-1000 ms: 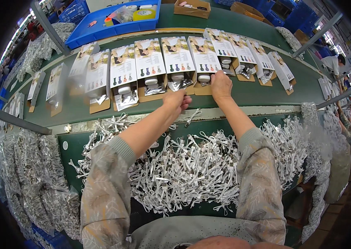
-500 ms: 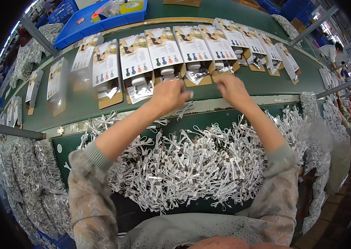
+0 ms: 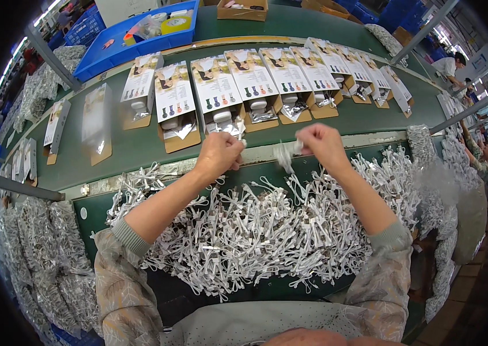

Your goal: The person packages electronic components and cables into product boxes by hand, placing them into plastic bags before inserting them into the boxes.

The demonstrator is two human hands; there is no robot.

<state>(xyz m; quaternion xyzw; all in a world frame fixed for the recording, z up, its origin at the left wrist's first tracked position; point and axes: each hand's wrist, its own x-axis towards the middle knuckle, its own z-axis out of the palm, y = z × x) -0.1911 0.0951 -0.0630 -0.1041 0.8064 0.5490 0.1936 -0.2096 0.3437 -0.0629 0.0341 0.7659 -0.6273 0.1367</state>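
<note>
My left hand (image 3: 219,154) is closed with its fingertips pinched around a short white cable (image 3: 241,139), just in front of an open box. My right hand (image 3: 323,146) pinches another white cable (image 3: 283,157), which is blurred by motion, above the ledge of the bench. Beyond both hands stands a row of white printed boxes (image 3: 215,86). Their brown lower flaps are folded open, showing white devices and silvery packets inside. Below my hands lies a large heap of white bundled cables (image 3: 267,236).
A blue tray (image 3: 166,43) with tape rolls stands at the far left, near a small cardboard box (image 3: 242,10). Plastic-wrapped cable bundles (image 3: 39,254) hang at the left, and more (image 3: 428,179) at the right. Metal posts (image 3: 53,55) rise at both sides. Other people work at the right.
The row of boxes has shifted to the right along the bench. My hands have drawn back a little toward the heap, and a swinging white cable now shows in my right hand.
</note>
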